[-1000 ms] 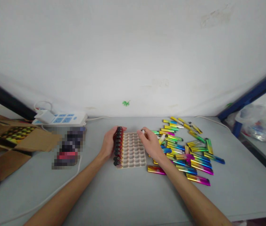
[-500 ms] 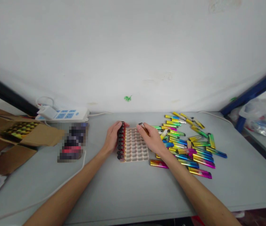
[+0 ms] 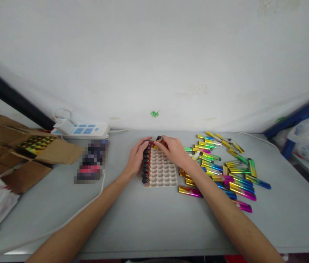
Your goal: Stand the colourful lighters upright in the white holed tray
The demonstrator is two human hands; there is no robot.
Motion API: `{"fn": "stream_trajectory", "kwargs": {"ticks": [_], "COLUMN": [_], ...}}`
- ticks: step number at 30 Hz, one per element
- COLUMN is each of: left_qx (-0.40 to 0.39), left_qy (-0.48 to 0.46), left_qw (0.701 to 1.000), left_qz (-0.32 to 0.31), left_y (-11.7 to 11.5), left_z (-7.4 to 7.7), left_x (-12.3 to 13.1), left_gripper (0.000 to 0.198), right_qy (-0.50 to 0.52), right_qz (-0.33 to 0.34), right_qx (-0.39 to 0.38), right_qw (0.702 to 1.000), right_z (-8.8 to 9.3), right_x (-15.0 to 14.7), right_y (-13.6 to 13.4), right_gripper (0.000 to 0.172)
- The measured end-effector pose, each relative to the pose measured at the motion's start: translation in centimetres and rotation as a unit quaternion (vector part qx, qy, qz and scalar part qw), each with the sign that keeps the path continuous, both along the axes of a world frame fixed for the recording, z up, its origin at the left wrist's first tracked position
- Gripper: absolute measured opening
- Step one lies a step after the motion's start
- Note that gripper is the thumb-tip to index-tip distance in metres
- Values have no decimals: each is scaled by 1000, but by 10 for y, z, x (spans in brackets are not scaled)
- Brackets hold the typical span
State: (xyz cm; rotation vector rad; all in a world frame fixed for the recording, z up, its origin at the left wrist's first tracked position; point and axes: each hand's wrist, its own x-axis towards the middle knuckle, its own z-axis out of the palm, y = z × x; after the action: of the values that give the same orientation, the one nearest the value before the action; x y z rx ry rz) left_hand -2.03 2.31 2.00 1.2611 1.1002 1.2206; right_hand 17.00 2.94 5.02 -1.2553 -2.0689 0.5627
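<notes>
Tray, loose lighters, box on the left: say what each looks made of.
Tray: beige, matte, with moulded pockets; moulded plastic or pulp, the look leaves it open. Lighters: mirror-glossy, gold fading to green, blue or magenta; likely a metallic foil or plated skin, the body beneath not visible. Box: brown, dull, with creased flaps; cardboard.

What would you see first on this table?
The heap of shiny rainbow lighters at the right of the table jumps out first. In the middle a pale tray has one row of black-topped lighters along its left edge; the left hand grips that side, the right hand holds a lighter at its far end.
</notes>
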Motion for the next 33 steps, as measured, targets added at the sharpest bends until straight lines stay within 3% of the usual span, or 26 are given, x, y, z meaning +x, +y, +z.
{"fn": "stream_trajectory", "kwargs": {"ticks": [7, 13, 16, 19, 21, 23, 26, 30, 33], "left_qx": [-15, 19, 20, 15, 5, -8, -17, -22, -16], "left_qy": [-5, 20, 31, 30, 26, 22, 18, 16, 14], "left_qw": [1000, 1000, 999, 999, 1000, 1000, 1000, 1000, 1000], "left_qz": [-8, -6, -7, -6, -11, -15, -17, -14, -2], "left_y": [-3, -1, -1, 0, 0, 2, 3, 3, 3], "left_z": [3, 6, 9, 9, 7, 3, -2, 0, 5], "left_x": [1, 2, 2, 1, 0, -2, -4, -3, -1], "left_gripper": [52, 45, 43, 46, 48, 48, 47, 47, 49], "right_qy": [-50, -128, -160, -128, -91, -74, -91, -132, -163], "right_qz": [90, 87, 74, 71, 57, 25, -45, -138, -193], "right_qx": [0, 7, 7, 11, 22, 29, 23, 13, 4], "right_qw": [995, 988, 984, 989, 994, 997, 995, 982, 968], "right_z": [-4, 1, 1, -1, -1, 0, 3, 5, 1], "right_x": [3, -10, -11, 1, 18, 44, 99, 181, 226], "right_y": [13, 18, 15, 6, -2, -9, -13, -13, -14], "right_gripper": [20, 7, 14, 28, 34, 28, 16, 14, 18]}}
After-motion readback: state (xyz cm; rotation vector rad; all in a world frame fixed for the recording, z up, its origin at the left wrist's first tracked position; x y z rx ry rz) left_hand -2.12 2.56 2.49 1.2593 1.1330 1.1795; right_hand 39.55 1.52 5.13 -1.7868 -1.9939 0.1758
